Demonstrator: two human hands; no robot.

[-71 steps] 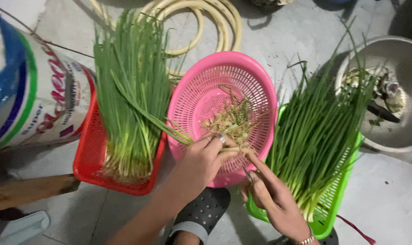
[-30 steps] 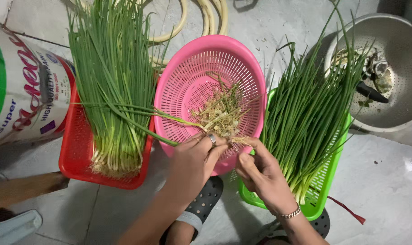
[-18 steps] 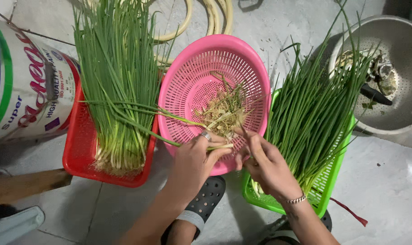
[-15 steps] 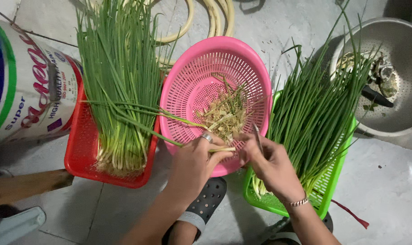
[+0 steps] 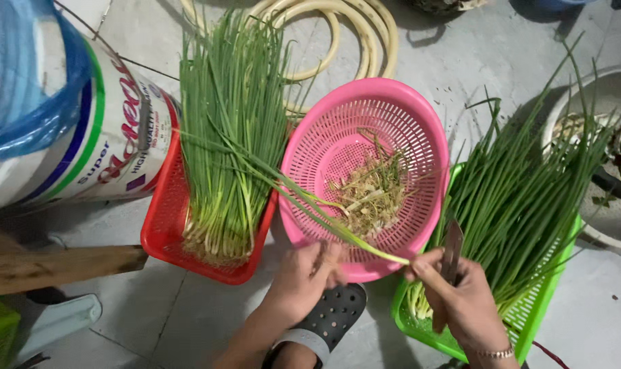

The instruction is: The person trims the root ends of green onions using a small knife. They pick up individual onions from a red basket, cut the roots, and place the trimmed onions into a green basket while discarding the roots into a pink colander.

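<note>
One camera on the person's head, looking almost straight down, close above both hands, the pink basket (image 5: 365, 171) in the middle, the red basket (image 5: 187, 239) to the left, the green basket (image 5: 529, 321) to the right, grey floor (image 5: 488, 61) all around

The light is even and soft, quite bright, coming from above. Shadows on the concrete floor (image 5: 474, 61) are weak. Some glare shows on the blue plastic bag (image 5: 30, 82). Edges look slightly blurred
</note>
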